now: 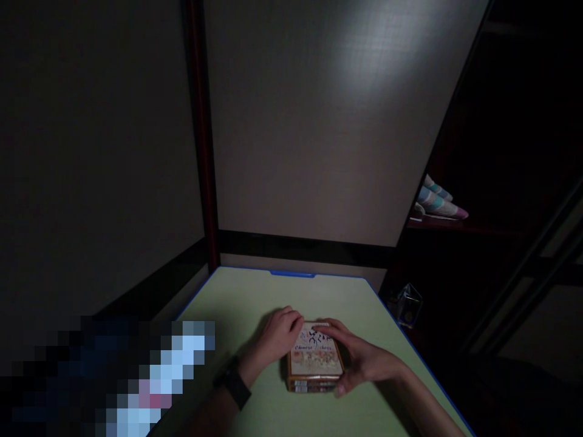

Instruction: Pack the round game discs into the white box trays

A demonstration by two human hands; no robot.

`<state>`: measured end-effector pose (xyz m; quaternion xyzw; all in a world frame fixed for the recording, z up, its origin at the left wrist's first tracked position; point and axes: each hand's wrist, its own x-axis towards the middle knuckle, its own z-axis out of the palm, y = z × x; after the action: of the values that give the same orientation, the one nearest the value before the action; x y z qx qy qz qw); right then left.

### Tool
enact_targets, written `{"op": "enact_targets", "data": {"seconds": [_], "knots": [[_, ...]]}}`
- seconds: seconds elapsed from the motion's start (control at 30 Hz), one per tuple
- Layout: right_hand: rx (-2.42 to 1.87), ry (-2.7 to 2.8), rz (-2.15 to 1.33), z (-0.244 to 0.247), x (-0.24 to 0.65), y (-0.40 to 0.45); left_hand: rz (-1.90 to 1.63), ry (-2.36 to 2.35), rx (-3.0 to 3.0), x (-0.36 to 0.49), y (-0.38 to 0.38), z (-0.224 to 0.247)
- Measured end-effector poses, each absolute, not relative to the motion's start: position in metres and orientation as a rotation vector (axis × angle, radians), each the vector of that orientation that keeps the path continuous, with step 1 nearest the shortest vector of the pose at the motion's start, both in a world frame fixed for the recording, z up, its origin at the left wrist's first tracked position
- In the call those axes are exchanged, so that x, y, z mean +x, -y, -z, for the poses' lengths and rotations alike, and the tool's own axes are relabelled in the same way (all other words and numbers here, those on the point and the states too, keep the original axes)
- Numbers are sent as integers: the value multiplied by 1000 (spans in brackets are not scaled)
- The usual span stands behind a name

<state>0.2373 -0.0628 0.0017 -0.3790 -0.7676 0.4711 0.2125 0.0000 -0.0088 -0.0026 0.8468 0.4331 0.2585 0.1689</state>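
Head view shows a Chinese chess box (316, 362) lying flat on the pale green tabletop (255, 294), near the middle of its width, with a hand at either side. Its near side shows two bands; whether these are two stacked boxes, I cannot tell.

The right hand (357, 358) is part open around the box's right side and has hold of it, fingers over the far part of the top and thumb at the near right corner. The left hand (281, 331) is curled at the far left corner; whether it grips or only rests there, I cannot tell.

Handling it well probably means even pressure from both sides, low on the edges, so nothing slides apart and the printed top isn't pressed in.

Nothing visible stands between the hands and the box. A dark watch (233, 383) sits on the left wrist, clear of the box. Beyond the far edge rises a wall panel (314, 139); to the right are striped fabric (439, 203) on a shelf (487, 226) and a small angular object (410, 305). A pixelated patch (168, 370) hides the near left.
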Motion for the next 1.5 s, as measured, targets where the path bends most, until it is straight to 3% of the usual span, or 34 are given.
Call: {"op": "enact_targets", "data": {"seconds": [0.53, 0.87, 0.97, 1.17, 1.5], "knots": [[-1090, 2173, -1093, -1, 233, 68, -760, -1284, 2376, 5, 15, 6], [-873, 1726, -1412, 11, 247, 68, -825, -1257, 2243, -8, 11, -11], [-915, 1704, -1324, 7, 249, 69, -837, -1098, 2133, -26, 7, -12], [-924, 1929, -1373, 3, 247, 76, -487, -769, 2195, -46, 13, 6], [-931, 1939, -1356, 2, 241, 78, -493, -645, 2256, -47, 11, 17]]}}
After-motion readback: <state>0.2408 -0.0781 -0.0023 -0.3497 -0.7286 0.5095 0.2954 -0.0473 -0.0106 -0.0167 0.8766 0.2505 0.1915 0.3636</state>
